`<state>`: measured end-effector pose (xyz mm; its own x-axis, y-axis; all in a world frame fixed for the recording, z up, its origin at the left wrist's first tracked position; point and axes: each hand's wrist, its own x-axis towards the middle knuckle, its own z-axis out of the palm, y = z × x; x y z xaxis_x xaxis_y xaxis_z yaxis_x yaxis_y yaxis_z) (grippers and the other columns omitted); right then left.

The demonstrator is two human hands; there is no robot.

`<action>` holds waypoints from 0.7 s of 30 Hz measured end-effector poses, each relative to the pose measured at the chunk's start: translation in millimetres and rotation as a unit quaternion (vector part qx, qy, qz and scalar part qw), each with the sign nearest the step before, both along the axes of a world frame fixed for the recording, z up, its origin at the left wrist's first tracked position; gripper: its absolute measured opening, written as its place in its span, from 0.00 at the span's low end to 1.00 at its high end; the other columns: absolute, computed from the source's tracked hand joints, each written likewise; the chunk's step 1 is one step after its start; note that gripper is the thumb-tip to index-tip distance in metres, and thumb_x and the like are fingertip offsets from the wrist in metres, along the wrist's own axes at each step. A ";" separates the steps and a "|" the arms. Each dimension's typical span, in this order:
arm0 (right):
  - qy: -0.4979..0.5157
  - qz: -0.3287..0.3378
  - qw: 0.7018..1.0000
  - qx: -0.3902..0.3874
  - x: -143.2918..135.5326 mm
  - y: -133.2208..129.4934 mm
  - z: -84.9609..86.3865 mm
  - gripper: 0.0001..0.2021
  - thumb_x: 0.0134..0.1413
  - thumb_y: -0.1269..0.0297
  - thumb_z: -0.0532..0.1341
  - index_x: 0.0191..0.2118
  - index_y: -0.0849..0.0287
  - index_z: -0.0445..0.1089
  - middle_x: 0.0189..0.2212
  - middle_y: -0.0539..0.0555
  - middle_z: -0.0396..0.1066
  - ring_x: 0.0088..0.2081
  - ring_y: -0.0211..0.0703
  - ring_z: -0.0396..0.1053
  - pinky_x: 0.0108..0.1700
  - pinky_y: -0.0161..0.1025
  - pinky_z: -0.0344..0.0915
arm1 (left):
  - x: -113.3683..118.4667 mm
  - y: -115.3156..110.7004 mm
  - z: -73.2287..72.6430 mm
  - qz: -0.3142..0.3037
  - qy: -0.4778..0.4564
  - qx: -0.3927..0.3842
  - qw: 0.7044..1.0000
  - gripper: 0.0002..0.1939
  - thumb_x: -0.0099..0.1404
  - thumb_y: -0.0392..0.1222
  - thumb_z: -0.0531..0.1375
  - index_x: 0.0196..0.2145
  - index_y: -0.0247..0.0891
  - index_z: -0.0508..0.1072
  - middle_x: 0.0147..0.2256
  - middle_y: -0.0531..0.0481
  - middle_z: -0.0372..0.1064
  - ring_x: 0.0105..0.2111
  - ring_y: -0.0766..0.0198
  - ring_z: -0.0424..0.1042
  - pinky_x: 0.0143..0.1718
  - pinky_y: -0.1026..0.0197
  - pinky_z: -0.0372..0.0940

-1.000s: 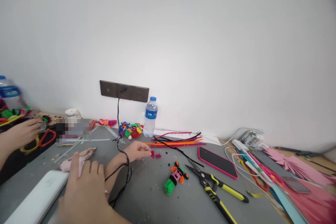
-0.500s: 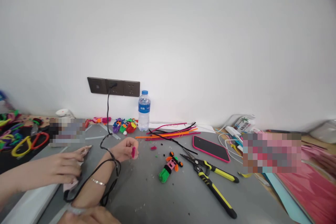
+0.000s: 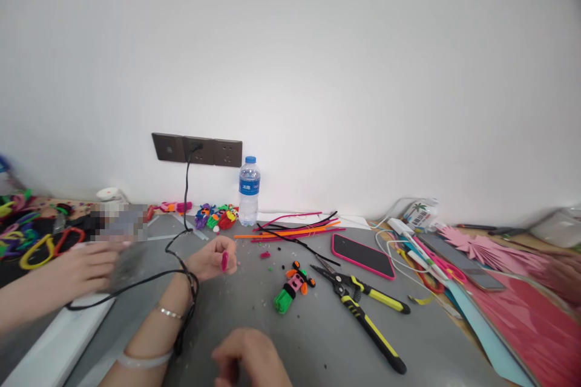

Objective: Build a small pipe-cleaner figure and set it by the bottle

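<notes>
Two bracelets circle the wrist of my left hand point(image 3: 212, 259), whose fingers are pinched on a small magenta fuzzy piece point(image 3: 224, 260). At the bottom edge is my right hand point(image 3: 254, 355), blurred and bent, its fingertips partly cut off; what it holds, if anything, is not clear. Between the hands and the pliers lies a figure point(image 3: 293, 288) with a green, pink, orange and black body. Yellow-and-black pliers point(image 3: 358, 302) lie to its right, jaws towards it. A black cable point(image 3: 184, 272) drapes over my left wrist.
Another person's hand point(image 3: 91, 266) reaches in from the left, above a white board point(image 3: 59, 344). Behind are a water bottle point(image 3: 249, 193), pipe cleaners point(image 3: 299, 232) and small figures point(image 3: 216, 217). Right are a phone point(image 3: 363, 256), a pink paper fan point(image 3: 481, 248) and another hand point(image 3: 563, 275).
My right hand has moved right, away from my left forearm. The other person's hand at left has shifted up and left; the pink tool under it no longer shows, and the cable now stretches left.
</notes>
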<state>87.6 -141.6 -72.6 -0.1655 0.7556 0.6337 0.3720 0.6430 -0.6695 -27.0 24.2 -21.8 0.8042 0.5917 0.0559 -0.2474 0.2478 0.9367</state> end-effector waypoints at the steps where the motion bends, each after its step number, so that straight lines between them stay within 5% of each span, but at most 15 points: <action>1: 0.024 -0.014 1.000 -0.012 7.7 3.1 8.8 0.05 0.57 0.62 0.56 0.39 0.54 0.65 0.21 0.46 0.67 0.22 0.36 0.64 0.30 0.33 0.61 | -0.6 -0.6 0.1 -0.002 -0.002 0.001 1.000 0.31 0.40 0.62 0.70 0.14 0.39 0.55 0.10 0.64 0.41 0.14 0.76 0.40 0.19 0.64 0.42; 6: 0.083 -0.060 0.989 -0.109 35.9 24.9 42.4 0.04 0.59 0.68 0.51 0.35 0.57 0.61 0.26 0.48 0.62 0.27 0.37 0.61 0.30 0.32 0.59 | -4.1 2.0 -4.1 -0.010 0.028 0.014 0.999 0.30 0.41 0.61 0.70 0.14 0.38 0.56 0.11 0.63 0.45 0.14 0.76 0.43 0.19 0.66 0.42; 13: -0.037 -0.154 0.975 -0.153 96.4 79.2 53.2 0.03 0.56 0.68 0.54 0.32 0.57 0.63 0.25 0.48 0.63 0.26 0.38 0.60 0.30 0.33 0.56 | -10.0 11.3 -2.9 -0.071 0.153 0.061 0.984 0.17 0.47 0.48 0.71 0.23 0.32 0.73 0.16 0.57 0.61 0.17 0.73 0.52 0.21 0.68 0.47; 17: -0.159 -0.099 0.959 -0.213 122.3 105.8 55.5 0.02 0.52 0.69 0.59 0.33 0.58 0.67 0.26 0.48 0.67 0.27 0.39 0.61 0.31 0.34 0.57 | -14.9 13.1 5.6 -0.100 0.291 0.129 0.943 0.14 0.52 0.48 0.67 0.26 0.32 0.75 0.15 0.60 0.54 0.18 0.72 0.46 0.21 0.67 0.44; 21: -0.228 -0.051 0.943 -0.236 124.9 117.1 54.8 0.06 0.47 0.76 0.60 0.30 0.58 0.70 0.29 0.49 0.70 0.30 0.38 0.64 0.33 0.33 0.57 | -16.5 13.3 9.1 -0.075 0.315 0.147 0.935 0.15 0.55 0.50 0.65 0.26 0.33 0.74 0.17 0.60 0.53 0.19 0.72 0.45 0.21 0.66 0.41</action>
